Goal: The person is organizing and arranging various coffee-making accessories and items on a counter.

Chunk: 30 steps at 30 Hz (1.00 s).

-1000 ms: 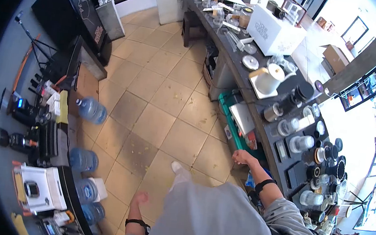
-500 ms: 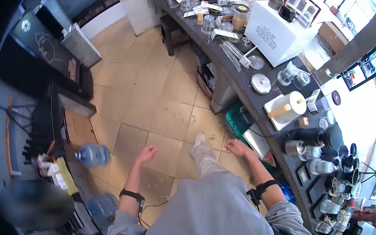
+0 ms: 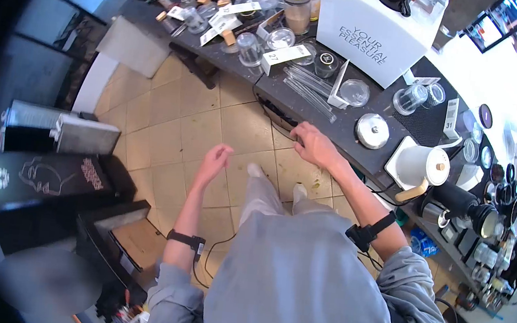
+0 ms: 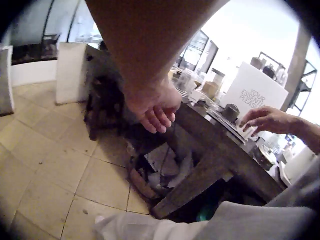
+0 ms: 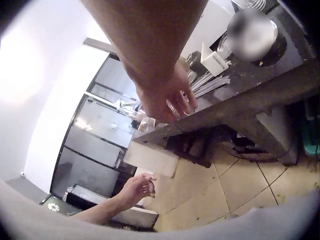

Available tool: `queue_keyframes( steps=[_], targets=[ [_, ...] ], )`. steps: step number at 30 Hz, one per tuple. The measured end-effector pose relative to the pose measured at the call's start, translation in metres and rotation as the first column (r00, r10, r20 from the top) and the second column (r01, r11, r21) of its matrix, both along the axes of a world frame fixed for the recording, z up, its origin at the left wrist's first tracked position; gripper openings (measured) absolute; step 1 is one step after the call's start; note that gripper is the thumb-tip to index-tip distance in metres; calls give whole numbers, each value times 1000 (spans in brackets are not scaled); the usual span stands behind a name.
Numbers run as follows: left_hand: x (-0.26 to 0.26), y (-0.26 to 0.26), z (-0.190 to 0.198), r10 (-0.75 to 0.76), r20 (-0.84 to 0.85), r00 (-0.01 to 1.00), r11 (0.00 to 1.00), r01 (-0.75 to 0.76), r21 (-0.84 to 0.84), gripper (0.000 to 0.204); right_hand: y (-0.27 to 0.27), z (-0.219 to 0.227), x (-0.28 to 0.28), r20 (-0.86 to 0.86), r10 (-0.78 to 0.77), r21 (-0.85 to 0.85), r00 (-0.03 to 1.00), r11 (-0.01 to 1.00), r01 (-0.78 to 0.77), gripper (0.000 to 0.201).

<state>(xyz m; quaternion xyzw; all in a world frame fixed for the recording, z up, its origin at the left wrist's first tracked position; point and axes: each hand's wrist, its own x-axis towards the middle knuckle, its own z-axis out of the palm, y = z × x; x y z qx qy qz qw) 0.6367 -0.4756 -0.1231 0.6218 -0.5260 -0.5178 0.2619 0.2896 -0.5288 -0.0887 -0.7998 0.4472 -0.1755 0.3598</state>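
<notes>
My right hand (image 3: 315, 145) hovers by the front edge of the dark counter (image 3: 345, 130), its fingers loosely bent with nothing in them. Nearest to it on the counter are a bundle of clear straws (image 3: 310, 92) and a round silver lid (image 3: 372, 131). My left hand (image 3: 213, 163) hangs over the tiled floor, relaxed and holding nothing. The left wrist view shows this hand (image 4: 152, 107) in front of the counter's side. Farther right stands a white kettle (image 3: 419, 164) with a wooden handle.
Along the counter stand glass jars (image 3: 249, 50), a jar of brown powder (image 3: 296, 15), number cards (image 3: 287, 57) and a big white box (image 3: 372, 41). A black grinder (image 3: 459, 200) lies past the kettle. At left is a black cabinet (image 3: 48, 180); tiled floor (image 3: 195, 133) lies between.
The person has walked forward and turned toward the counter. The straws, lid and kettle are now closer. Both hands have swung up and forward, and the right one has come to the counter edge.
</notes>
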Motion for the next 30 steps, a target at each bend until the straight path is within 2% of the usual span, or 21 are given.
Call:
queue_keyframes(
  steps=[1, 2, 3, 4, 6, 7, 8, 9, 10, 11, 13, 16, 18, 19, 22, 26, 28, 30],
  targets=[
    [-4, -48, -14, -62, -16, 998, 998, 62, 29, 25, -20, -7, 8, -49, -121, -71, 991, 991, 117, 32],
    [-15, -59, -13, -129, -36, 991, 992, 129, 0, 25, -25, -2, 10, -78, -184, -166, 980, 972, 169, 38],
    [-25, -83, -16, -228, -60, 972, 974, 227, -28, 25, -37, -2, 13, -119, -219, -175, 968, 965, 197, 48],
    [-37, -126, -18, -329, -76, 941, 943, 324, -67, 24, -58, -10, 21, -142, -291, -168, 946, 949, 267, 48],
    [-67, -149, 6, -386, -83, 919, 920, 378, -104, 23, -74, -16, 23, -191, -391, -282, 900, 900, 331, 52],
    [-72, -177, 6, -503, -91, 860, 862, 490, -131, 21, -95, -20, 32, -316, -482, -275, 817, 871, 408, 55],
    [-81, -184, 13, -572, -52, 819, 812, 556, -176, 19, -94, -26, 34, -323, -482, -269, 814, 872, 409, 55],
    [-87, -194, 15, -581, -80, 810, 808, 563, -171, 19, -96, -34, 37, -374, -510, -268, 774, 859, 436, 56],
    [-91, -222, 10, -656, -63, 752, 739, 622, -258, 18, -115, -35, 43, -434, -550, -280, 714, 835, 473, 56],
    [-94, -225, 14, -700, -14, 714, 677, 659, -328, 17, -116, -34, 45, -444, -545, -270, 711, 838, 473, 55],
    [-98, -249, 7, -741, -34, 671, 639, 688, -345, 16, -126, -40, 52, -485, -576, -274, 658, 815, 511, 55],
    [-104, -257, -3, -769, 11, 640, 590, 715, -376, 15, -121, -40, 57, -494, -606, -289, 623, 791, 540, 52],
    [-109, -268, -7, -775, 87, 626, 561, 745, -360, 18, -130, -40, 58, -498, -628, -294, 598, 771, 565, 50],
    [-109, -273, -8, -789, 139, 598, 515, 767, -382, 24, -132, -40, 58, -506, -629, -300, 591, 770, 563, 47],
    [-109, -279, -13, -768, 202, 608, 482, 757, -442, 32, -134, -41, 61, -525, -620, -277, 583, 772, 571, 41],
    [-114, -282, -14, -784, 260, 563, 446, 804, -393, 40, -138, -43, 65, -528, -620, -282, 581, 773, 569, 35],
    [-116, -280, -17, -732, 341, 590, 426, 787, -447, 44, -134, -46, 68, -511, -628, -286, 587, 768, 572, 37],
    [-118, -280, -22, -722, 384, 575, 398, 800, -448, 41, -131, -48, 70, -496, -629, -294, 598, 770, 567, 38]
  ],
)
